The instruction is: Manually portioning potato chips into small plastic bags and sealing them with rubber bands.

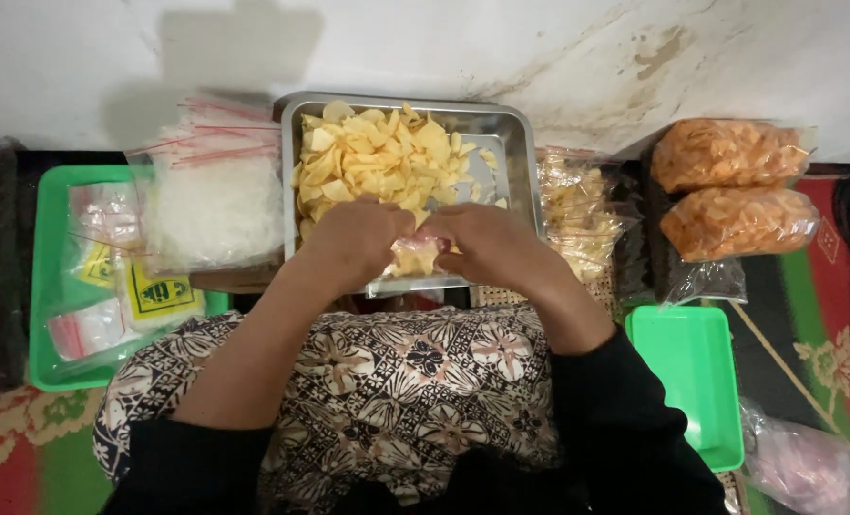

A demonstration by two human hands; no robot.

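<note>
Both hands meet at the near rim of the metal tray [520, 129], the left hand [358, 238] and right hand [490, 243] closed on a small clear bag of chips [415, 257]. At twelve o'clock the heap of yellow chips [377, 157] fills the tray's left side; bare metal shows at one o'clock. At ten o'clock a stack of empty zip bags [215, 195] crowds the tray. At three o'clock filled chip bags [577, 215] block the way. At four o'clock the empty green tray [692, 372] lies open.
</note>
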